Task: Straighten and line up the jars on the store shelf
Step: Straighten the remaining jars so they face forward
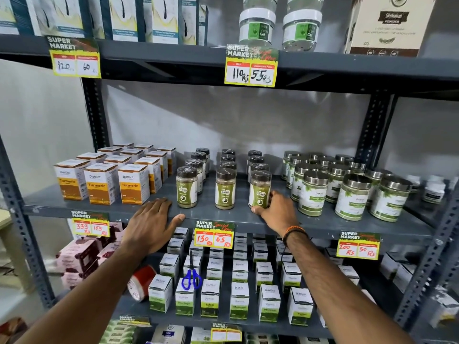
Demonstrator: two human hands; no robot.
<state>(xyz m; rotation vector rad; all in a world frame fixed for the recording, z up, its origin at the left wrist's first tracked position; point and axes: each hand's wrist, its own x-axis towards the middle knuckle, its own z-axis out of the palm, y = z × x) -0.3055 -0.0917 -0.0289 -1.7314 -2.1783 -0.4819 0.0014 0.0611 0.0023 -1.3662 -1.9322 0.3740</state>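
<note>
Three jar columns look nearly straight.
Right hand fingers grip the front-right jar; left hand lies open on the shelf.

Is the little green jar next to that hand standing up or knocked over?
Standing up. The front jar has its dark cap on top and its base flat on the shelf.

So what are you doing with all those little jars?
A person is tidying the green spice jars on the grey shelf. The right hand wraps around the front jar of the right-hand row, while the left hand rests flat on the shelf edge, holding nothing. The three rows already stand upright, between the turmeric boxes and the steel-lidded jars.
</note>
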